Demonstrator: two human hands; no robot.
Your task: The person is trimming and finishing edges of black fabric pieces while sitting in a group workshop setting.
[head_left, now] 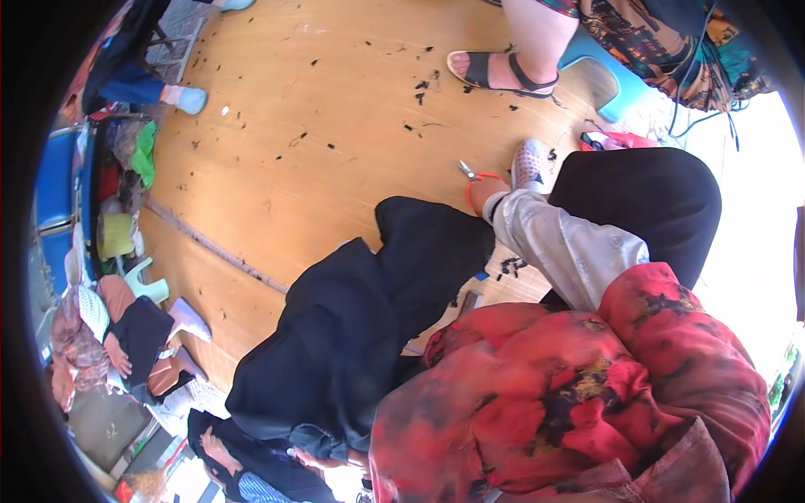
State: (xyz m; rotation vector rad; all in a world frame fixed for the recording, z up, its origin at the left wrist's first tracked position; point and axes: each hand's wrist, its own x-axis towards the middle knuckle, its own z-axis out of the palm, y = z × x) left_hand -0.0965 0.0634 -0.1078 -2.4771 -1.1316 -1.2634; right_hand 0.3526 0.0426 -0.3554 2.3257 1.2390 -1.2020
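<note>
Scissors with orange-red handles [474,179] are in my right hand [487,194], at the end of a pale grey sleeve below red floral cloth. Their blades point up and away over the floor. A large piece of black cloth [335,335] spreads in folds from beside my right wrist down to the lower left. At its lower end a strip of skin, seemingly my left hand [319,459], shows under a bunched fold. The cloth looks gripped there, with the fingers mostly hidden.
Black scraps and threads lie on the yellow-brown floor [277,101]. A person's sandalled foot [503,70] and a blue stool [616,80] are at the far right. Seated people [138,344], a pale green stool [147,281] and bags line the left. My black-clad leg [641,201] rises at right.
</note>
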